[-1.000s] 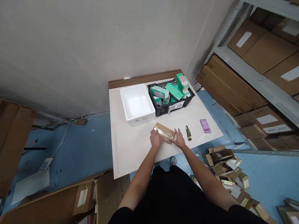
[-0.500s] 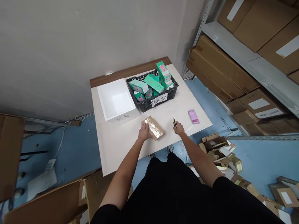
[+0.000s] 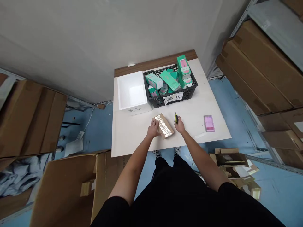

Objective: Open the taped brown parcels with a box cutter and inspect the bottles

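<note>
A small brown cardboard box (image 3: 167, 130) with shiny clear tape along its top lies on the white table. My left hand (image 3: 153, 128) grips the box by its left side, the thumb at the near end. Just to the right of the box, above the tabletop, my right hand (image 3: 179, 125) is closed around a yellow-and-black utility knife (image 3: 176, 118). The knife points away from me and is apart from the box. Whether its blade is out is too small to tell.
Behind the box stand a white foam bin (image 3: 138, 108) and a black basket (image 3: 193, 91) of green boxes (image 3: 169, 80). A pink blurred item (image 3: 209, 123) lies at right. A large open carton (image 3: 94, 186) stands at lower left, opened boxes (image 3: 232, 159) at lower right, shelving (image 3: 267, 19) beyond.
My view has swung, so the table appears farther right. The knife in my right hand has come closer to the box. My left hand keeps its hold on the box.
</note>
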